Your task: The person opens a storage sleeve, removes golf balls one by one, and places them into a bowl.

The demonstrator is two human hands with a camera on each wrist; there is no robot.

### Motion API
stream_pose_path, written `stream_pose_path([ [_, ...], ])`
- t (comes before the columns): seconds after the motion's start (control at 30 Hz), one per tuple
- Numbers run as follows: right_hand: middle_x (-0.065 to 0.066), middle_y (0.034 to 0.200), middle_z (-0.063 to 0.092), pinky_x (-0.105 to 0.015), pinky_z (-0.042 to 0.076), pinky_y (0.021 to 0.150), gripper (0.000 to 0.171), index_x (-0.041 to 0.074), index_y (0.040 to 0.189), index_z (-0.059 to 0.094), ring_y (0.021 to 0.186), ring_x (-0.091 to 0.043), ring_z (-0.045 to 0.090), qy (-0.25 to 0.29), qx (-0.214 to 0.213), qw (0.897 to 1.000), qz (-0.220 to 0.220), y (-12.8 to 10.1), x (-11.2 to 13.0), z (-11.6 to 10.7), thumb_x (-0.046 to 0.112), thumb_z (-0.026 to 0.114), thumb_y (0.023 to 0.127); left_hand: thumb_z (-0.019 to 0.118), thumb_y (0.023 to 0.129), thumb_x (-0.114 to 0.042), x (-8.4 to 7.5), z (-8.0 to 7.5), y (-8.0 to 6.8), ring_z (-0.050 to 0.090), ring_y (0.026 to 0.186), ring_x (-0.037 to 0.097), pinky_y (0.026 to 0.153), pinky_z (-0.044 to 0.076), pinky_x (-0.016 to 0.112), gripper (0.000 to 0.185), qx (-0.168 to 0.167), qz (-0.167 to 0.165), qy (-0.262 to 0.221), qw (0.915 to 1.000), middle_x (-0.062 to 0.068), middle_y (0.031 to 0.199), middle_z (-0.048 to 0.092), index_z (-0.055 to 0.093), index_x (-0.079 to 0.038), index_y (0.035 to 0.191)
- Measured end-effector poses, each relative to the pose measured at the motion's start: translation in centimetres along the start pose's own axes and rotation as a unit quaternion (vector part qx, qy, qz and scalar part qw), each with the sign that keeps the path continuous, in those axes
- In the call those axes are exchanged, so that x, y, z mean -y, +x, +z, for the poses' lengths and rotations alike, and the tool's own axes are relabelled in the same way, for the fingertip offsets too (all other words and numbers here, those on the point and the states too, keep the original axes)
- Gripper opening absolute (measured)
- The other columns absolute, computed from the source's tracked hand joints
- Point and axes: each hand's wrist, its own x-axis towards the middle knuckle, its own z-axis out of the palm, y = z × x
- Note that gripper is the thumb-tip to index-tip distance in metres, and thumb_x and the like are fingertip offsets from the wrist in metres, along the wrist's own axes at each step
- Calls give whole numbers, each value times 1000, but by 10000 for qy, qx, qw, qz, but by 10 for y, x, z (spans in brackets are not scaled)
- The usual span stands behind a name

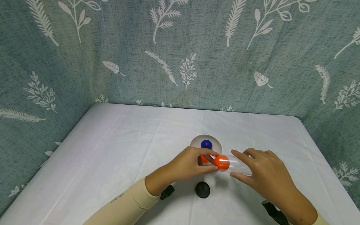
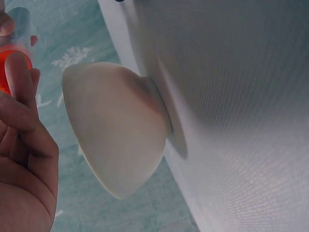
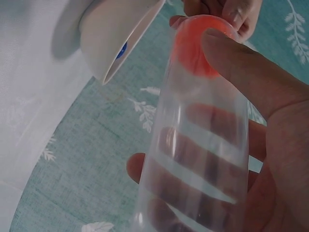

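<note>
A clear plastic tube (image 3: 193, 140) lies almost level above the table, its mouth pointing left in the head view. My right hand (image 1: 267, 170) grips it, fingers wrapped round one side and thumb on the other. An orange ball (image 1: 222, 163) sits in the tube's mouth. Thumb and fingertips of my left hand (image 1: 191, 162) pinch this ball at the opening. Behind the left hand stands a white bowl (image 2: 116, 125) with a blue ball (image 1: 206, 144) in it. A second orange ball (image 1: 205, 159) shows between the left fingers, partly hidden, apparently in the bowl.
A round black lid (image 1: 202, 189) lies on the white-covered table (image 1: 126, 150), nearer than the hands. Green leaf-patterned cloth (image 1: 180, 62) hangs behind the table and on both sides. Dark straps (image 1: 167, 192) are on both wrists.
</note>
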Motion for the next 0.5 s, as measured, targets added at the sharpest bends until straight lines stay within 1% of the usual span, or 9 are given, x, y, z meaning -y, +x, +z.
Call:
stream_pose_path([
  [0.27, -4, 91, 71, -46, 56, 71, 65, 21, 121, 73, 71, -20, 65, 8, 7, 10000, 27, 0, 0, 0, 48, 91, 64, 79, 86, -37, -1, 1, 0, 63, 76, 7, 67, 55, 21, 46, 28, -149, -189, 9997, -10, 99, 73, 67, -24, 129],
  [0.5, -3, 90, 70, -46, 56, 72, 66, 22, 122, 73, 68, -18, 63, 28, -27, 10000, 15, 0, 0, 1, 49, 90, 64, 80, 86, -36, 0, 0, -1, 63, 77, 6, 69, 55, 20, 47, -4, -31, -135, 9999, -10, 101, 72, 66, -24, 129],
])
